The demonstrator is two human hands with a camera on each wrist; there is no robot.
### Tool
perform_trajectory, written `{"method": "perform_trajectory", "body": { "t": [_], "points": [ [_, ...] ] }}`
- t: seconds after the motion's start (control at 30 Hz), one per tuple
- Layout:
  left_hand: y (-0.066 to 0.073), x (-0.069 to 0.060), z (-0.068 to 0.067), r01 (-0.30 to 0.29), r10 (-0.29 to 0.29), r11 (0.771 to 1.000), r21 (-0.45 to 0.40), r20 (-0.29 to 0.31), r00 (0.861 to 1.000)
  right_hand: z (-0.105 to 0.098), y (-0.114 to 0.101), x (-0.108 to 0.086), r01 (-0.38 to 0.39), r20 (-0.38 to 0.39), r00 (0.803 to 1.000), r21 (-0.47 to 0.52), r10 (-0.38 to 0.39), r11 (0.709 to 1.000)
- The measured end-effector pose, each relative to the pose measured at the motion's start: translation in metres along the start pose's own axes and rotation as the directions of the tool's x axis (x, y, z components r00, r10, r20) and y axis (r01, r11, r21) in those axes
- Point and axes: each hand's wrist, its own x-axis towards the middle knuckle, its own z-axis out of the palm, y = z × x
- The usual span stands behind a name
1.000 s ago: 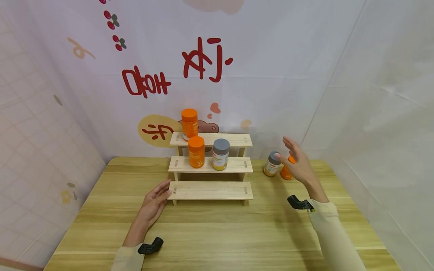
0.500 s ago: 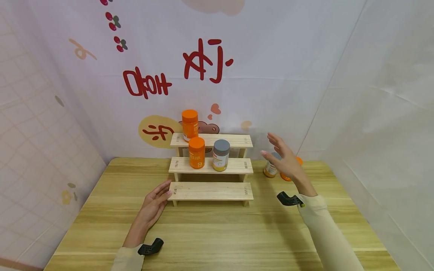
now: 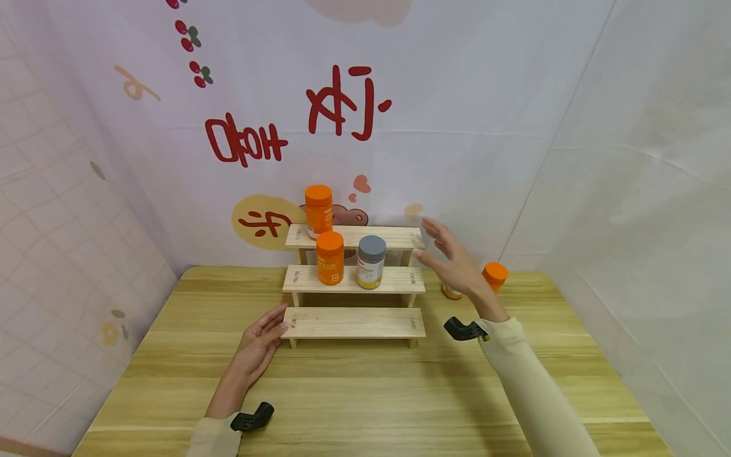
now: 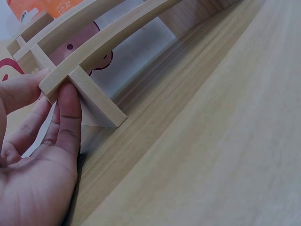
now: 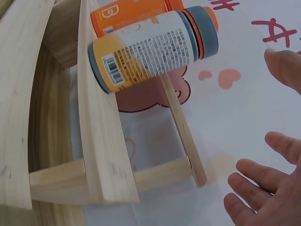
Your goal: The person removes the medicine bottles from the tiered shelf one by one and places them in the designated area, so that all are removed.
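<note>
Head view: left hand [image 3: 257, 346] pinches the end of the near board [image 3: 354, 322] at its right, and the right hand [image 3: 457, 263] has just swung in from two jars [image 3: 495, 274] beyond it, spread and carrying nothing, so now they flank the rack [image 3: 351, 279]! Between them, grey jar [image 3: 371, 261]: barcode, print illegible; orange jar [image 3: 330, 257]: B-like mark; beyond both hands, red wall characters [image 3: 342, 101], unreadable

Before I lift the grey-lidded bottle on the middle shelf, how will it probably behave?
The grey-lidded bottle looks stiff, judging by its even sides. Its smooth surface may be slippery. Standing upright and taller than wide, it could tip if pushed, then perhaps roll on its round body.
</note>
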Motion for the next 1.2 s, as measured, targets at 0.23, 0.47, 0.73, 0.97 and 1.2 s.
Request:
{"method": "perform_trajectory", "body": {
  "t": [0.23, 0.47, 0.73, 0.97, 1.2],
  "points": [
    [0.000, 0.000, 0.000, -0.002, 0.002, 1.000, 0.000, 0.003, 1.000, 0.012, -0.011, 0.012, 0.000, 0.035, 0.999, 0.018, 0.000, 1.000],
    [0.001, 0.001, -0.001, -0.004, 0.004, 1.000, -0.003, 0.009, 1.000, 0.020, -0.021, 0.024, -0.010, 0.059, 0.998, 0.051, 0.007, 0.999],
    [0.000, 0.001, -0.002, -0.002, 0.002, 1.000, 0.000, 0.015, 1.000, 0.030, -0.030, 0.037, -0.025, 0.082, 0.996, 0.114, 0.016, 0.993],
    [-0.001, 0.001, -0.002, -0.015, 0.015, 1.000, 0.007, 0.027, 1.000, 0.037, -0.036, 0.050, -0.009, 0.109, 0.994, 0.131, -0.005, 0.991],
    [0.000, 0.000, -0.002, -0.018, 0.017, 1.000, 0.009, 0.030, 0.999, 0.043, -0.047, 0.064, 0.005, 0.149, 0.989, 0.118, -0.023, 0.993]
  ]
}}
